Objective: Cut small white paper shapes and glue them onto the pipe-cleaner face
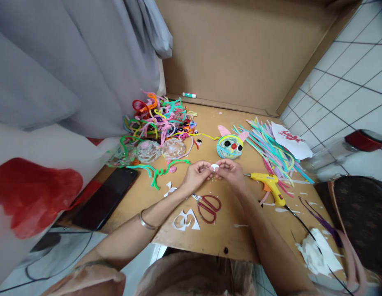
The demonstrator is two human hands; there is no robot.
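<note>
A small white paper piece (214, 167) is pinched between my two hands above the middle of the table. My left hand (197, 174) grips its left side with thumb and fingers, and my right hand (230, 172) has the right side. Just beyond them sits a round animal face (229, 147) with pink ears, black eyes and a red nose. Red-handled scissors (207, 207) lie on the table below my hands. White paper scraps (186, 220) with curved cut-outs are beside the scissors. To the right of my right hand rests a yellow glue gun (269, 185).
A tangled heap of pipe cleaners (161, 117) and clear plastic cups (147, 150) occupy the back left. Loose pipe cleaners (271, 146) lie at right beside a printed sheet (291, 139). A phone (106, 198), glue stick (189, 95), brown bag (360, 218) and crumpled tissue (317, 253) are around the edges.
</note>
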